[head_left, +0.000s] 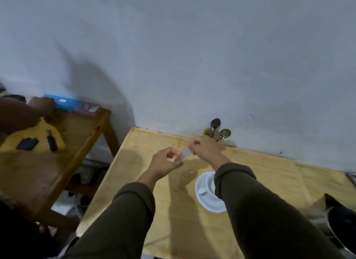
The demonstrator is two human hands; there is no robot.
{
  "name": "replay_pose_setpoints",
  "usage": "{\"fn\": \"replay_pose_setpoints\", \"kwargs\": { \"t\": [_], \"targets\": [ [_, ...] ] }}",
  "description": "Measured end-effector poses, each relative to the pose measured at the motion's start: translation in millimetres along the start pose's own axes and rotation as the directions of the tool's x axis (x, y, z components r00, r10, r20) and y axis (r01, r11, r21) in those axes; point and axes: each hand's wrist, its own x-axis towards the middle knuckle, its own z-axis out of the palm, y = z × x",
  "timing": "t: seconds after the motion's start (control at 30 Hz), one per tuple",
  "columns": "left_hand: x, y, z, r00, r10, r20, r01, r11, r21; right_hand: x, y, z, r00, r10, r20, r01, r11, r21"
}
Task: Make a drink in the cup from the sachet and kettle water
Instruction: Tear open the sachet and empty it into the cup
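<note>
Head view: both hands raised over the worktop (173, 220), pinching one small sachet (185, 154) between them. Left hand (166, 162) grips the lower end with thumb and fingers; right hand (204, 148) grips the upper end, fingers curled tight on it. Sachet is in the air, above and left of the cup (209, 185), not touching it. Looks like the tear-open step; nothing poured yet, as far as can be seen.

Handling, judged: sachet is thin, light and floppy, likely slick film, so take hold at the two ends close to the tear line and keep it upright so powder stays in. Cup looks ceramic, stiff and breakable; handle faces the person, so hold it there. It sits on a white saucer (212, 205) and is partly hidden by the right sleeve.

Counts: one sachet, one cup, one saucer, two spoons (219, 128) standing at the wall behind the hands. Dark vessel (341, 226) at the right edge may be the kettle, cannot tell. A second wooden table (48, 162) stands to the left with small dark items.
</note>
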Motion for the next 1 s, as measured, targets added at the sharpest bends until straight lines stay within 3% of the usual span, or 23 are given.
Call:
{"fn": "replay_pose_setpoints", "kwargs": {
  "t": [0.33,0.67,0.83,1.0],
  "targets": [
    [23,73,-18,0.975,0.221,-0.030,-0.218,0.973,0.077,-18,-18,-63,0.995,-0.081,-0.057,0.082,0.996,0.021],
    [22,108,9,0.972,0.232,-0.025,-0.231,0.972,0.045,-9,-4,-95,0.982,-0.171,-0.078,0.176,0.982,0.064],
    [24,113,21,0.977,0.208,-0.045,-0.211,0.975,-0.067,-5,4,-99,0.979,-0.165,-0.121,0.182,0.972,0.147],
    [23,110,21,0.976,0.210,-0.058,-0.212,0.976,-0.050,-6,3,-94,0.979,-0.153,-0.133,0.180,0.958,0.221]
  ]
}}
